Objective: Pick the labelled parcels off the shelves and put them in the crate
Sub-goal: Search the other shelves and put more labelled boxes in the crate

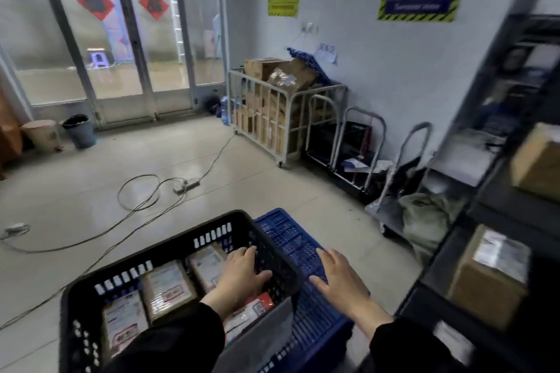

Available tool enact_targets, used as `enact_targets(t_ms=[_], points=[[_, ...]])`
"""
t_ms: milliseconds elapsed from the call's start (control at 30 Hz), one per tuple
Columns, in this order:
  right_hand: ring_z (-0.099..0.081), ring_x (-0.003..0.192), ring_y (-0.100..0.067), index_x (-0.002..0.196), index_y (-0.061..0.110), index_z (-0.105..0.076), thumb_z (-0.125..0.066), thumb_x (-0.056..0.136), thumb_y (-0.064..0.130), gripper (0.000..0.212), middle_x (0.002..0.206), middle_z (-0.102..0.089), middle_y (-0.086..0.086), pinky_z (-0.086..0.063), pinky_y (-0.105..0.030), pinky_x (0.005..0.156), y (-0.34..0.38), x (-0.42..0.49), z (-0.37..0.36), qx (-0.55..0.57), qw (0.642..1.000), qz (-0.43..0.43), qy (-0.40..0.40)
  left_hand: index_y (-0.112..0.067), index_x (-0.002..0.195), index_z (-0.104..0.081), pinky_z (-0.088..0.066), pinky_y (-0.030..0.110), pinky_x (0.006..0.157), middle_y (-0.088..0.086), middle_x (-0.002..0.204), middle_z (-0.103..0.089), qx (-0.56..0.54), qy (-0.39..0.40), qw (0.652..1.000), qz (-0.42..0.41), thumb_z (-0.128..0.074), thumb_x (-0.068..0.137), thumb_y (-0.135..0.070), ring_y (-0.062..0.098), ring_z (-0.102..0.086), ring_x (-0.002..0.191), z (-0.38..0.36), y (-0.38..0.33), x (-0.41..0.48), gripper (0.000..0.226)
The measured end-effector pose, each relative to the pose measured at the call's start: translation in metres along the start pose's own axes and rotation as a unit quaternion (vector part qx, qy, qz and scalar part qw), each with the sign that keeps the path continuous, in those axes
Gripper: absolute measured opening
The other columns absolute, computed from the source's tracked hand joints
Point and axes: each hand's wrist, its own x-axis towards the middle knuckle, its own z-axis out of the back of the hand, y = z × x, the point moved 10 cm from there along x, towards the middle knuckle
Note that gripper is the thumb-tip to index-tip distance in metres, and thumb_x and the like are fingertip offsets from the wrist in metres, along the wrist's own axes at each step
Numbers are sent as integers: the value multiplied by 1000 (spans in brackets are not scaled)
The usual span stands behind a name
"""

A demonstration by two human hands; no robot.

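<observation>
A black plastic crate (169, 244) sits low in front of me with several labelled brown parcels (168, 288) lying flat inside, plus a red-and-white packet (254, 307). My left hand (242, 274) reaches into the crate's right side, fingers spread over the parcels, holding nothing that I can see. My right hand (339, 277) hovers open, palm down, over a blue crate (291, 239) that stands against the black crate's right wall. On the dark shelves (485, 179) at the right rest a labelled cardboard parcel (491, 272) and another box (536, 163) above it.
Power cables and a strip (185, 186) trail across the tiled floor. A white cage cart (272, 118) full of cardboard stands by the wall, with hand trolleys (357, 145) beside it. Two bins (77, 130) stand by the glass doors.
</observation>
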Motion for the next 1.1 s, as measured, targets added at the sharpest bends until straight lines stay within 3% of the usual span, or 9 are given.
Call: enact_targets(t_ms=[233,467,767,1100], points=[[-22,140,-22,144,11,-25,-46,95,38,59,151,-26,-6,-22,-29,111,-101,-143,68,10,990,-115,-85,-12,148,-23,-25,35,113,9,152,-30,27,49,990,-132,-51,91,-47,27,-25,140,-47,-144,-62,73],[-12,144,-18,149,17,-16,-44,95,40,65,156,-15,-2,-19,-32,115,-179,-319,93,31,963,-233,-134,-11,147,-25,-25,35,112,9,151,-31,24,118,963,-242,-51,92,-43,28,-26,140,-126,-258,-184,69],[-12,144,-17,149,18,-16,-43,95,41,64,156,-15,-2,-22,-30,113,-251,-542,133,7,902,-382,-199,-11,148,-24,-25,34,113,7,152,-30,44,174,905,-385,-53,91,-41,26,-26,140,-210,-401,-335,70],[-15,143,-18,149,18,-16,-43,96,41,64,156,-15,-1,-23,-28,113,-320,-730,156,15,814,-522,-256,-12,147,-27,-27,33,113,7,150,-34,46,240,822,-515,-55,89,-42,26,-29,139,-293,-546,-469,72]])
